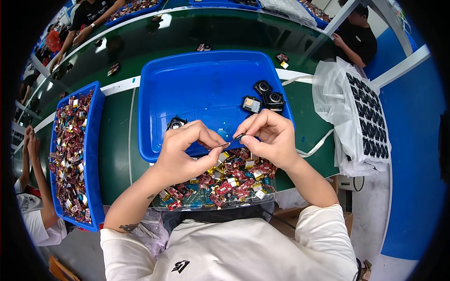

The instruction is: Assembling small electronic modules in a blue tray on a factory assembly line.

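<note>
Grip of both hands pinched shut on one thin dark wire [224, 144], stretched between them. Left hand [183, 152] with thumb and finger squeezed on the wire's left end. Right hand [267, 136] with fingertips squeezed on a tiny black piece at the wire's right end. Wire up in the air, just above the near rim of a big blue tray [201, 89], over the gap between that tray and a clear tray below.

Right under the hands, a clear flat tray [206, 199] heaped with small red, gold and silver parts [234, 180]. Near the left hand, inside the blue tray, one small black round part [176, 123], partly hidden by the fingers. Farther back in the blue tray, on its right side, three more small black parts [263, 97] close together.

Blue tray on a dark green tabletop [117, 140]. To the far left, a long blue bin [91, 154] full of the same shiny little parts. To the right, a white plastic bag [337, 98] with a sheet of many black round pieces [370, 117] on it.

Another person's arms [33, 164] at the left edge. More people at the far side of the tabletop, at the top left and top right.
</note>
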{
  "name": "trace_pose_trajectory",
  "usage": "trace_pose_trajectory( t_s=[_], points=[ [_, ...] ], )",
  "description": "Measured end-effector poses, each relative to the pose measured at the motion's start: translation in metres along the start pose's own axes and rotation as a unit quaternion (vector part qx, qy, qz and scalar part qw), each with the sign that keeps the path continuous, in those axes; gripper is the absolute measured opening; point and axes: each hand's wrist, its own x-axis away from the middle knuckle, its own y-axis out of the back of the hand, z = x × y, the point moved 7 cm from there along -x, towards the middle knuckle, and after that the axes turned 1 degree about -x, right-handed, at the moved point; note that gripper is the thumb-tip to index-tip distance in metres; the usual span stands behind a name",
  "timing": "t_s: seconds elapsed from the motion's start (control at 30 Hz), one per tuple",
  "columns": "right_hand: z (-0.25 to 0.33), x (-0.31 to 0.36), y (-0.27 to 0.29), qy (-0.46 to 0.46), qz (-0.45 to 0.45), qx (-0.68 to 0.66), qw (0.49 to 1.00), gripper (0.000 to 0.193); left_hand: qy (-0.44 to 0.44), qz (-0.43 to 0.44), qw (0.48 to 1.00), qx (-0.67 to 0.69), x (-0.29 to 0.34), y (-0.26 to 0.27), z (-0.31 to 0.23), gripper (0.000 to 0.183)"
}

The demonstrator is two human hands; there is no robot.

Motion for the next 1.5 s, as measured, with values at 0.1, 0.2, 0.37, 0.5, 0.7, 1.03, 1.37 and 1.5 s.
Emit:
trace_pose_trajectory(
  t_s=[0.1,0.2,0.37,0.5,0.7,1.03,1.37,1.5],
  points=[
    [-0.003,0.0,0.001,-0.046,-0.053,-0.022,0.997,0.009,0.023,0.016,0.999,-0.018,-0.001,0.0,0.0,0.016],
    [-0.002,0.0,0.0,-0.034,-0.017,0.069,0.997,0.009,0.056,0.027,0.998,-0.025,-0.002,-0.001,0.002,0.019],
    [-0.001,0.002,-0.002,-0.002,-0.005,0.114,0.993,0.008,0.075,0.026,0.996,-0.032,-0.002,-0.001,0.003,0.02],
    [-0.002,0.005,-0.005,-0.022,-0.009,0.062,0.998,0.006,0.073,0.04,0.996,-0.016,-0.003,-0.003,0.002,0.011],
    [0.008,0.005,-0.02,0.011,0.055,0.131,0.99,0.005,0.078,0.058,0.995,0.008,-0.003,-0.004,0.005,0.007],
    [0.007,0.005,-0.013,0.043,0.038,0.173,0.983,0.007,0.121,0.039,0.991,0.037,0.0,-0.003,0.011,0.007],
    [0.002,0.004,-0.018,0.014,0.018,0.181,0.983,0.004,0.11,0.044,0.993,0.014,0.0,-0.003,0.008,0.01],
    [0.002,0.006,-0.014,0.024,0.006,0.155,0.988,0.004,0.117,0.036,0.992,0.015,-0.001,-0.001,0.01,0.01]
  ],
)
